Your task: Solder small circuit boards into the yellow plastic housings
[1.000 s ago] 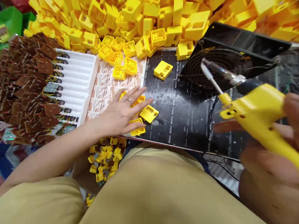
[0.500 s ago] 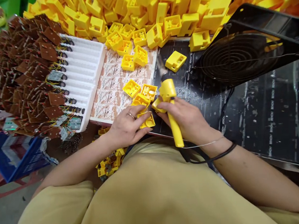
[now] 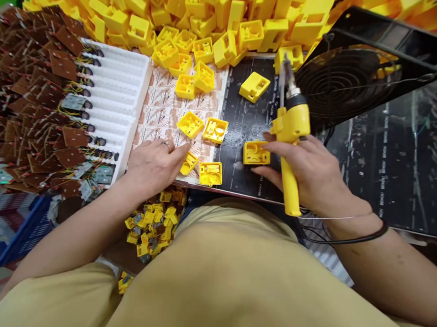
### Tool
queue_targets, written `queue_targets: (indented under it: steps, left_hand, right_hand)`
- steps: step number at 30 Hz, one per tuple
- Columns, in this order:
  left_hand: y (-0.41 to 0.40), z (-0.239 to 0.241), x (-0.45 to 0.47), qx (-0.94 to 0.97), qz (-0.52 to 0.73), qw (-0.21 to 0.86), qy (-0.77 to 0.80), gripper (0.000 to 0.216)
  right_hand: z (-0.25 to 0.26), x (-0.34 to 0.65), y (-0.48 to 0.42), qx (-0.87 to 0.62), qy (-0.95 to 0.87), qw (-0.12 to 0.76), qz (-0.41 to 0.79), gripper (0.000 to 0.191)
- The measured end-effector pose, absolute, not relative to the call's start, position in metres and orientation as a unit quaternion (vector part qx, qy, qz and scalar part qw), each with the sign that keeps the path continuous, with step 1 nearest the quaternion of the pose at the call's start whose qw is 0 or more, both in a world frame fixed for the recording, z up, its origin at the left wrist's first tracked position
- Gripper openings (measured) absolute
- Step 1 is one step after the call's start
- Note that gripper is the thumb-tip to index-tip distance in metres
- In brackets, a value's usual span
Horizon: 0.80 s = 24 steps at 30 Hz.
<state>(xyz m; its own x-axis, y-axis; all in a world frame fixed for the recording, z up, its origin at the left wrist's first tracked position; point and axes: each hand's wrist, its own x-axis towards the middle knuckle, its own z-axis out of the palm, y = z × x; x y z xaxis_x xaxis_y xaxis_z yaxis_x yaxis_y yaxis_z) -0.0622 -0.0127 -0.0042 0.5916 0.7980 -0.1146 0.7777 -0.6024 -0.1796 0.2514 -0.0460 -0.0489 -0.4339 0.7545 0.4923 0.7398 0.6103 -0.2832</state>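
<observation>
My right hand (image 3: 311,170) is wrapped round a yellow soldering gun (image 3: 292,124) with its metal tip pointing away from me. The fingers of that hand also reach to the edge of an open yellow plastic case (image 3: 257,152) on the black mat. My left hand (image 3: 155,165) lies at the left, its index finger and thumb around another yellow case (image 3: 189,164), which they partly hide. Beside it sits an open yellow case (image 3: 211,174) with a round perforated patch. Two more open cases, a tilted one (image 3: 190,125) and one with a round ring (image 3: 215,130), lie farther back.
Brown circuit boards (image 3: 29,96) with wires pile on a white foam tray (image 3: 121,90) at left. Yellow cases (image 3: 194,17) heap along the back. A black fan (image 3: 347,81) stands at right. Below the table edge are more yellow pieces (image 3: 155,221) and a blue basket (image 3: 23,234).
My hands have moved apart: the left one leftward, the right one rightward with the soldering gun and a yellow case. The case near my left hand's earlier spot now lies uncovered.
</observation>
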Motion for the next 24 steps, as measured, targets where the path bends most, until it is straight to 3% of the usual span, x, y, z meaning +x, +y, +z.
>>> queue_targets:
  steps: [4, 8, 11, 15, 20, 24]
  left_hand:
    - [-0.021, 0.003, -0.076, -0.862, 0.126, 0.005, -0.492, 0.051]
    - [-0.022, 0.007, -0.085, -0.923, 0.035, -0.031, -0.383, 0.055]
    - [-0.017, -0.001, -0.080, -0.960, -0.002, -0.068, -0.271, 0.062]
    - [-0.001, -0.023, -0.063, -0.966, -0.018, -0.140, -0.215, 0.053]
    - [0.000, -0.044, -0.026, -0.941, -0.082, -0.142, -0.297, 0.055]
    - [-0.021, -0.049, 0.006, -0.909, -0.097, -0.067, -0.401, 0.068]
  right_hand:
    - [-0.055, 0.252, -0.037, -0.384, -0.882, 0.269, 0.040, 0.031]
    - [-0.052, 0.249, -0.045, -0.418, -0.869, 0.265, -0.026, 0.028]
    - [-0.042, 0.252, -0.057, -0.430, -0.867, 0.249, -0.046, 0.040]
    - [-0.040, 0.256, -0.059, -0.421, -0.878, 0.229, 0.007, 0.049]
    - [-0.056, 0.258, -0.048, -0.389, -0.874, 0.283, 0.064, 0.035]
    - [-0.058, 0.262, -0.054, -0.424, -0.856, 0.293, 0.046, 0.041]
